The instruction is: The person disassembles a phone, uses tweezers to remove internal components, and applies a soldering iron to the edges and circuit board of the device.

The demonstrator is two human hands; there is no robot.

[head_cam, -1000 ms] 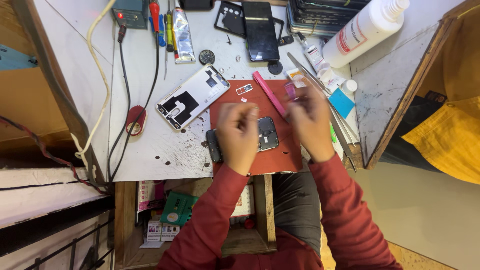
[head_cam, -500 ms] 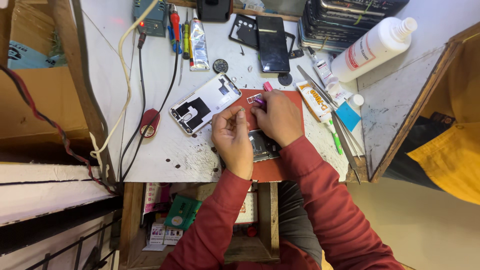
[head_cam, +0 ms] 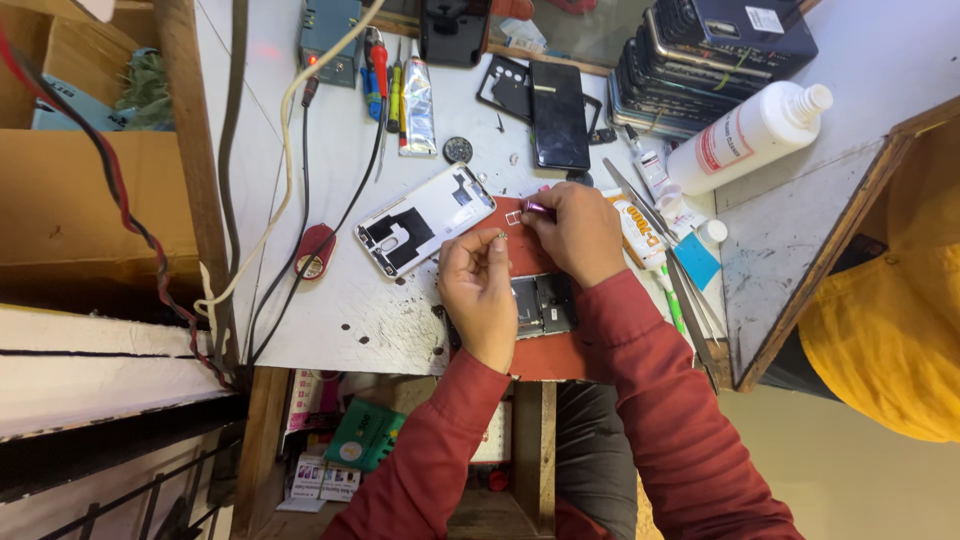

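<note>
Covering most of the view is a scuffed white worktop with a red rectangular mat near its front edge, wooden framing on both sides and cardboard boxes at the left. On the mat lies an opened dark phone body, partly under the wrists. The left hand pinches a tiny metal part between thumb and forefinger. The right hand is closed around a slim pink tool, whose tip lies beside a small white tray piece. A white phone back cover rests just left of the mat; a white plastic bottle lies at upper right. Compared with half a second ago, the hands have drawn apart and the right has shifted up toward the mat's far edge.
</note>
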